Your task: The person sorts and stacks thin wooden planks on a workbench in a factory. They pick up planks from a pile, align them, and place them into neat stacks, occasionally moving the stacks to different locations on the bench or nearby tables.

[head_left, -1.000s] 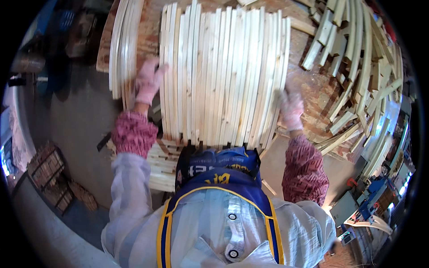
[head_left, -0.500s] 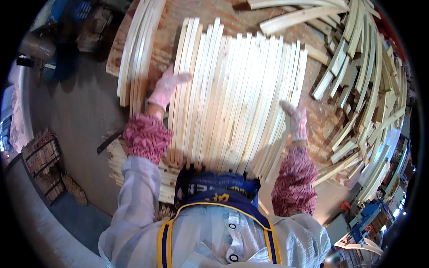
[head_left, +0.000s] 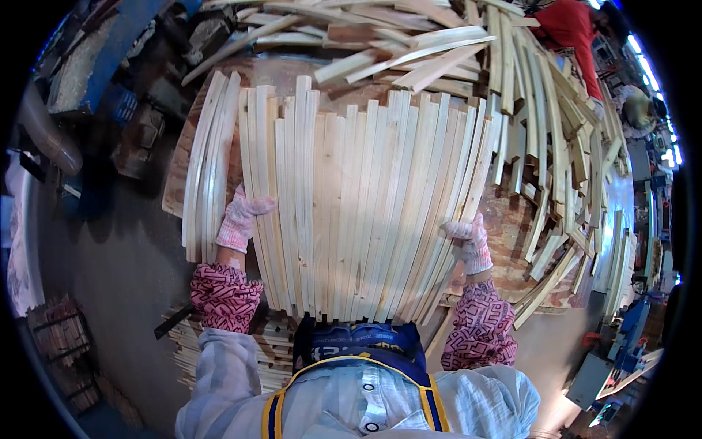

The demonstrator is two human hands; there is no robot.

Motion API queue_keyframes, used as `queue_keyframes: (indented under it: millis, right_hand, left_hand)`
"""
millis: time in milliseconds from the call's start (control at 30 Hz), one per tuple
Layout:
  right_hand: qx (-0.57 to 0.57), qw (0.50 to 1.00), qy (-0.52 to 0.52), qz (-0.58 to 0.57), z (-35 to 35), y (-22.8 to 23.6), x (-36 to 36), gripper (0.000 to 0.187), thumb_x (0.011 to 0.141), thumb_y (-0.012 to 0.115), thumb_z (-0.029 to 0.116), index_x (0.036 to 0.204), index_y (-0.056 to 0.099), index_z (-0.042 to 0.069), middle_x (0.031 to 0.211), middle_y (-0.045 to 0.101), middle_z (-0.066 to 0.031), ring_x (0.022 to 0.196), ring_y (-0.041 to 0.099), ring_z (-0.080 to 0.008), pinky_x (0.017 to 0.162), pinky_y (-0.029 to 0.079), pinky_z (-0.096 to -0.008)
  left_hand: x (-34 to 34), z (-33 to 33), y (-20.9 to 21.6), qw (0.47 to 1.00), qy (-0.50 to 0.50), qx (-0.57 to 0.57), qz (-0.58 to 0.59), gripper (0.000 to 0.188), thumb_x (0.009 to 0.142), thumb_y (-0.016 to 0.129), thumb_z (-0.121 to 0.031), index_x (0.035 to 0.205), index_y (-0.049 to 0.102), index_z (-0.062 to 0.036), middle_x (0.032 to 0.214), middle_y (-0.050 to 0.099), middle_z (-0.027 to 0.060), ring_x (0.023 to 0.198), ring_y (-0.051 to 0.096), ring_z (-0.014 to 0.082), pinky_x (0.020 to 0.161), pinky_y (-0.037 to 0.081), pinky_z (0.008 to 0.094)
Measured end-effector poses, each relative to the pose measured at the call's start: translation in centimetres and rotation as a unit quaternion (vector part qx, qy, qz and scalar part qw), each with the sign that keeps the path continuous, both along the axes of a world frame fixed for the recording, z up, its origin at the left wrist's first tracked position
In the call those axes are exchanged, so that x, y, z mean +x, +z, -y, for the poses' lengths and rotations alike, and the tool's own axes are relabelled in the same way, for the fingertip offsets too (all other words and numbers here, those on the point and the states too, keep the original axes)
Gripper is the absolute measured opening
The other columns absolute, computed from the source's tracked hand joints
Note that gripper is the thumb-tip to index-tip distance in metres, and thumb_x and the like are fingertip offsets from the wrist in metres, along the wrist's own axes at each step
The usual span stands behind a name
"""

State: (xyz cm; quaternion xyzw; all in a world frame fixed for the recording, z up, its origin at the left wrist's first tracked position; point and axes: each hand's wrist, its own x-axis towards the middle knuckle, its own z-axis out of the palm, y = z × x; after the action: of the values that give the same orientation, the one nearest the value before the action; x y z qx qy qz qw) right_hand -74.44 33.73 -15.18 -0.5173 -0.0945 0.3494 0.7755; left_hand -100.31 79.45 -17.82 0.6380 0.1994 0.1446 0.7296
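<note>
A wide row of pale wooden strips [head_left: 358, 197] lies side by side on the worktable, its near ends against my dark blue apron [head_left: 358, 347]. My left hand [head_left: 243, 219], in a pinkish-white knit glove, grips the row's left edge, thumb across the top of the outer strips. At the opposite edge my right hand [head_left: 472, 241], gloved alike, presses in with its thumb over the outermost strips. The other fingers of both hands are partly hidden at the sides. The strips' far ends are uneven, some sticking out beyond others.
A narrow bundle of strips [head_left: 208, 168] lies left of the row on the plywood tabletop [head_left: 512, 219]. Loose strips [head_left: 559, 139] are heaped along the right and far sides. More stacked strips [head_left: 197, 347] sit below at left. A person in red [head_left: 567, 36] stands far right.
My view has tipped up, so the row and both hands appear lower and the far heap shows more. The person in red has come into view. Both hands stay at the row's edges.
</note>
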Motion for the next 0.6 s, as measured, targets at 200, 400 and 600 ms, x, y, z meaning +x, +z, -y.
queue_keyframes:
  millis: [200,400,600]
  right_hand:
    - [-0.112,0.99,-0.059,0.063,-3.7,12.3,1.8,0.053,0.077,0.07,0.012,0.125,0.052,0.001,0.097,0.07,-0.0119,0.085,0.071,-0.0251,0.074,0.059,-0.0359]
    - [0.074,0.967,-0.027,0.244,-4.1,24.7,6.2,0.041,0.074,0.076,0.007,0.112,0.062,0.0,0.099,0.071,-0.0122,0.082,0.071,-0.0259,0.076,0.06,-0.0359]
    - [-0.042,0.919,-0.113,0.375,-2.9,26.7,10.1,0.026,0.084,0.058,0.002,0.109,0.065,-0.003,0.102,0.07,-0.0136,0.092,0.069,-0.0224,0.081,0.059,-0.034]
  left_hand:
    - [1.1,-0.9,9.9,0.988,0.069,-0.133,0.038,0.067,0.065,0.087,-0.006,0.125,0.057,-0.0082,0.104,0.065,0.0058,0.087,0.068,0.0204,0.079,0.059,0.0302]
    - [5.7,-11.2,21.2,0.859,-0.237,0.289,0.351,0.038,0.081,0.068,-0.007,0.118,0.062,0.0021,0.112,0.068,0.0164,0.094,0.07,0.0274,0.079,0.06,0.0336]
    - [8.7,-6.9,23.7,0.974,-0.002,0.155,0.166,0.044,0.092,0.058,-0.012,0.133,0.049,-0.0022,0.121,0.063,0.0157,0.1,0.067,0.0285,0.084,0.058,0.035]
